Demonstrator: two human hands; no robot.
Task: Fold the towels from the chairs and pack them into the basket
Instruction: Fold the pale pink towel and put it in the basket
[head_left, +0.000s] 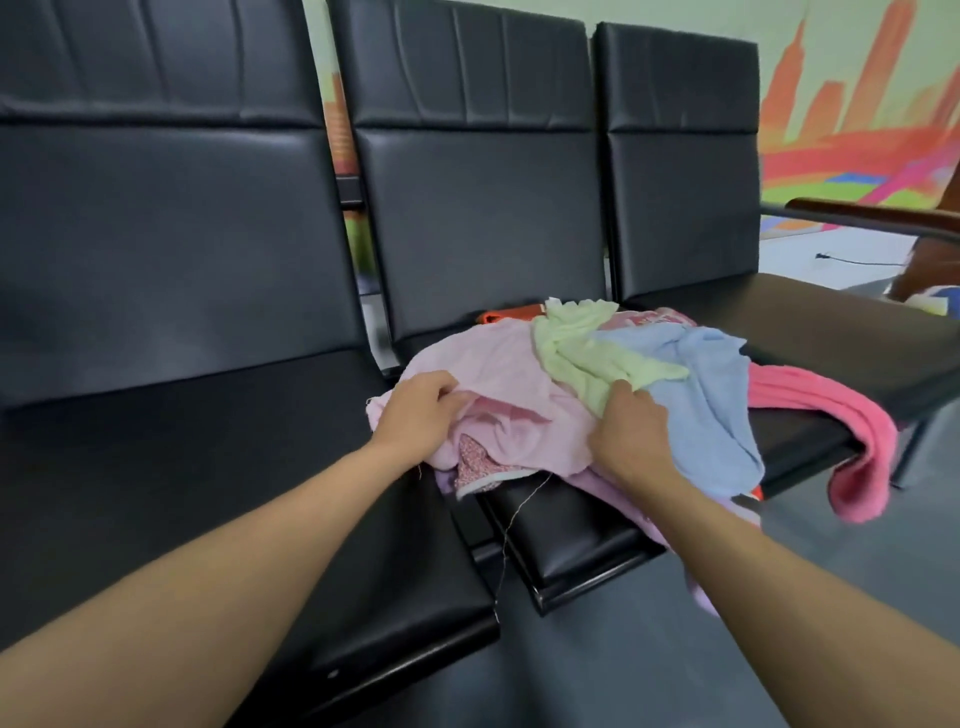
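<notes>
Pile: towels heaped on the middle chair seat (571, 540), centre to right of centre of the frame, none folded yet.
Pile axis: it runs left to right across the frame, and the hot pink towel (841, 415) trails off the seat edge at the right.
Left hand (415, 415): it sits at the pile's left end with your fingers curled into a fold of the pale pink towel (498, 374), holding it.
Right hand (631, 431): it is at the pile's near middle. Your fingers are bunched on the near end of the green towel (582, 353), where it overlaps the blue towel (711, 395); the fingertips are hidden in the cloth.
Key relation: the green towel lies long, from your right hand up and away toward the chair back. The pale pink towel spreads toward the centre from your left hand, and its far side is tucked under the green.
Nearer hand: left for the pale pink, right for the green and blue. The hot pink is well apart from both.
Judgement: lifting the pale pink probably drags the green along, so clear the green first or pull leftward.
Underneath: a lilac towel (618, 486) and a small patterned cloth (472, 462) show at the near edge.
Basket: not identified. An orange-red edge (511, 314) shows behind the pile, and you cannot tell what it is.
Folding room: the left chair seat (182, 467) is beside your left arm.
</notes>
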